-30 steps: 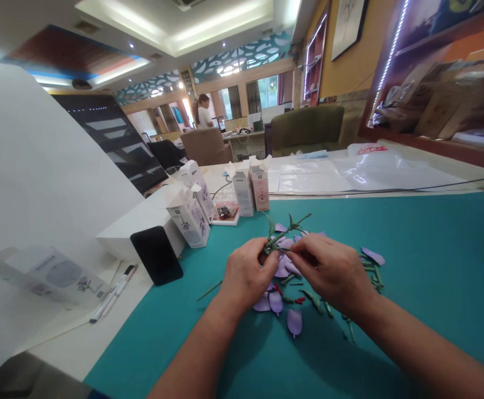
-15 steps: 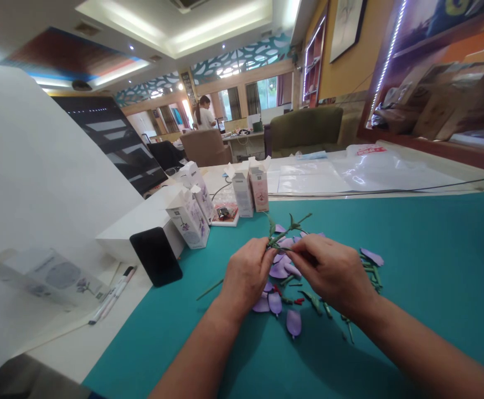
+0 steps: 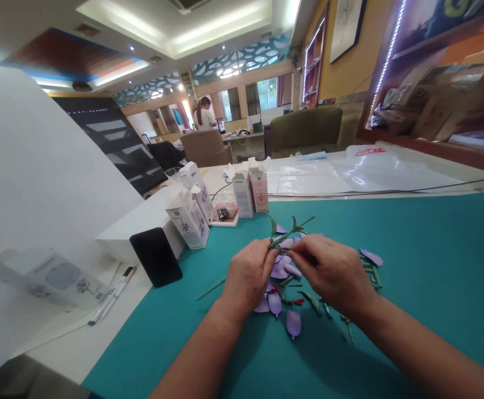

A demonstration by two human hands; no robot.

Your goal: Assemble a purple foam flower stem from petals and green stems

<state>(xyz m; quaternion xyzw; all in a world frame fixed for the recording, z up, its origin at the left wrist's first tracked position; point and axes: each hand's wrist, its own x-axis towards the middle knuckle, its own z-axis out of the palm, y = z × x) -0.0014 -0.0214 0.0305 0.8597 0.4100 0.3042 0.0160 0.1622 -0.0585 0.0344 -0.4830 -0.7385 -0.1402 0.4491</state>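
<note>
Over one teal mat (image 3: 445, 277), two hands (image 3: 248, 274) (image 3: 335, 271) hold one leafy stem (image 3: 295, 228).

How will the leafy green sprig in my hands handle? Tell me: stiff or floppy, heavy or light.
Probably fairly stiff: the green sprig juts beyond your left hand without drooping. Likely light too, since it looks slender.

At the left we see a black flat device (image 3: 155, 257), tilted before a white block (image 3: 129, 228), and some pens (image 3: 112, 296) lying near it. Far away we find a green armchair (image 3: 306, 130), a beige armchair (image 3: 206, 147) and a person (image 3: 204, 116).
</note>
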